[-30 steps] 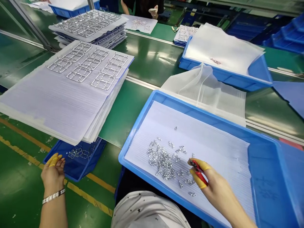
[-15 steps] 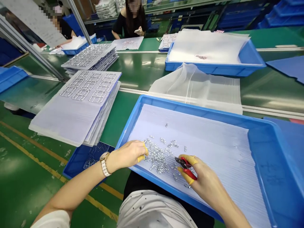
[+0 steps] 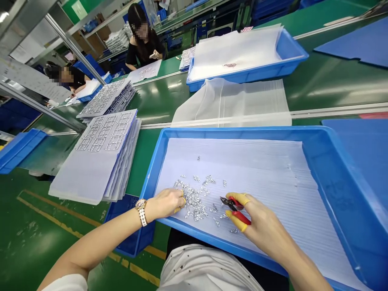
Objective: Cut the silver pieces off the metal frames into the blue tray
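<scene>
**Blue tray (image 3: 242, 132) lined in white, scattered with silver pieces (image 3: 195, 204)**

A green workbench (image 3: 157, 105) runs across the view, and the tray sits at its near side, in front of the person. To the tray's left lies a stack of sheets (image 3: 81, 173), with silver frames (image 3: 114, 141) on its top sheet. Inside the tray, a white liner (image 3: 257, 169) carries the small pieces: most are heaped toward the left, with loose ones strewn around.

The right hand (image 3: 263, 220) grips red-handled cutters (image 3: 233, 207) between yellow-covered fingertips, just right of the heap; the handles stand apart, but whether the blades are parted cannot be told. The left hand (image 3: 166, 203) has its fingers curled at the heap's left edge; whether they pinch a piece cannot be told. A watch (image 3: 141, 212) circles the left wrist.
</scene>
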`<action>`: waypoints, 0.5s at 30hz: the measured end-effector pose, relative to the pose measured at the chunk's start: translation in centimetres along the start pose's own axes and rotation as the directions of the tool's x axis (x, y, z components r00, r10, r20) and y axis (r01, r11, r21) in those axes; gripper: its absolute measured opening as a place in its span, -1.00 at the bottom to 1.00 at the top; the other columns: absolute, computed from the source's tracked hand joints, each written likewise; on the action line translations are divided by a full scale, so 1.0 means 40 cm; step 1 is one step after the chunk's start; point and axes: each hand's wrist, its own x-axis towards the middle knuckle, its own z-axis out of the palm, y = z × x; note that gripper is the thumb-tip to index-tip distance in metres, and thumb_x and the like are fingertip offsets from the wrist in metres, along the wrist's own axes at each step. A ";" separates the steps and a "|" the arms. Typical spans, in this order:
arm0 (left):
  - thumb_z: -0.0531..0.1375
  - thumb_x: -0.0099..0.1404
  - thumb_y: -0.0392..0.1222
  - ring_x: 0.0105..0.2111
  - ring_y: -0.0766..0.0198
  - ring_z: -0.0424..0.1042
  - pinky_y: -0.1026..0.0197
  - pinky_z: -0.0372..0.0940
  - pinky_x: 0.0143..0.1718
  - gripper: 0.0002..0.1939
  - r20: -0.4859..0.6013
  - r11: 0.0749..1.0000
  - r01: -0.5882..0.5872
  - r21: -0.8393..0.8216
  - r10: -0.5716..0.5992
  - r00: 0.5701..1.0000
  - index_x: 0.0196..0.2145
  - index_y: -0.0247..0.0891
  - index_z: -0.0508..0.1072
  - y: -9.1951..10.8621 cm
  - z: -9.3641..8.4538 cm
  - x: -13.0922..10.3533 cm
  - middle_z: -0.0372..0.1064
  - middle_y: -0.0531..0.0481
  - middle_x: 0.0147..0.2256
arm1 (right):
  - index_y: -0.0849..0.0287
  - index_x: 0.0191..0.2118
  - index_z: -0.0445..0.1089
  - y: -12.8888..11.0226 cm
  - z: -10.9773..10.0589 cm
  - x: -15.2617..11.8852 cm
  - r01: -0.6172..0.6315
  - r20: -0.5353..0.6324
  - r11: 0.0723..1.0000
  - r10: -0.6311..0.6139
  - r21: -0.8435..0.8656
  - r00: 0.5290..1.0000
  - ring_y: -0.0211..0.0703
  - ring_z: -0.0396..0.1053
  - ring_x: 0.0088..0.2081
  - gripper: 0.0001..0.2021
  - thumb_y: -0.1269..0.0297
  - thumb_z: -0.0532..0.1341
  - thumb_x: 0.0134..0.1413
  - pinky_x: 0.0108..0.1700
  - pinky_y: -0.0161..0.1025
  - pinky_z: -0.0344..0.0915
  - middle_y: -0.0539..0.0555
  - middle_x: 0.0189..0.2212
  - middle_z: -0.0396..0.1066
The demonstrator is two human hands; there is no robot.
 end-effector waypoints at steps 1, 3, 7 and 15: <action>0.12 0.24 -0.39 -0.45 0.27 0.23 0.20 0.19 -0.34 -0.84 -0.018 0.998 0.006 -0.057 -0.007 1.000 -0.50 -0.26 0.35 0.003 -0.004 -0.004 0.24 -0.01 -0.41 | 0.09 -0.09 0.34 0.001 -0.001 -0.002 -0.005 0.001 1.000 0.005 0.002 1.000 -0.05 0.47 -0.26 -0.75 0.18 0.10 0.13 -0.21 -0.13 0.40 0.07 -0.29 0.49; 0.15 0.22 -0.38 -0.44 0.29 0.22 0.21 0.17 -0.33 -0.85 -0.075 0.980 0.018 -0.196 -0.034 0.997 -0.50 -0.26 0.36 0.005 -0.019 -0.020 0.25 0.00 -0.41 | 0.09 -0.09 0.34 0.004 -0.003 -0.005 -0.019 0.001 1.000 0.019 0.006 1.000 -0.05 0.47 -0.24 -0.75 0.18 0.11 0.12 -0.20 -0.13 0.40 0.08 -0.28 0.49; 0.24 0.20 -0.21 -0.43 0.32 0.21 0.25 0.14 -0.36 -0.91 -0.257 0.848 0.017 -0.529 -0.179 0.950 -0.40 -0.25 0.40 -0.002 -0.059 -0.059 0.28 0.01 -0.40 | 0.10 -0.09 0.35 0.009 -0.003 -0.007 -0.025 -0.023 0.999 0.025 0.025 0.999 -0.05 0.48 -0.24 -0.75 0.18 0.10 0.13 -0.20 -0.14 0.41 0.08 -0.28 0.49; 0.17 0.25 0.01 -0.60 0.48 -0.02 0.31 0.04 -0.50 -0.74 -0.466 0.399 -0.288 -0.871 -0.481 0.743 -0.35 -0.24 0.26 -0.008 -0.083 -0.070 0.17 0.10 -0.47 | 0.06 -0.03 0.36 0.087 0.038 -0.005 0.043 -0.003 0.998 -0.043 0.034 0.999 -0.02 0.51 -0.23 -0.68 0.10 0.18 0.10 -0.22 -0.17 0.47 0.10 -0.21 0.52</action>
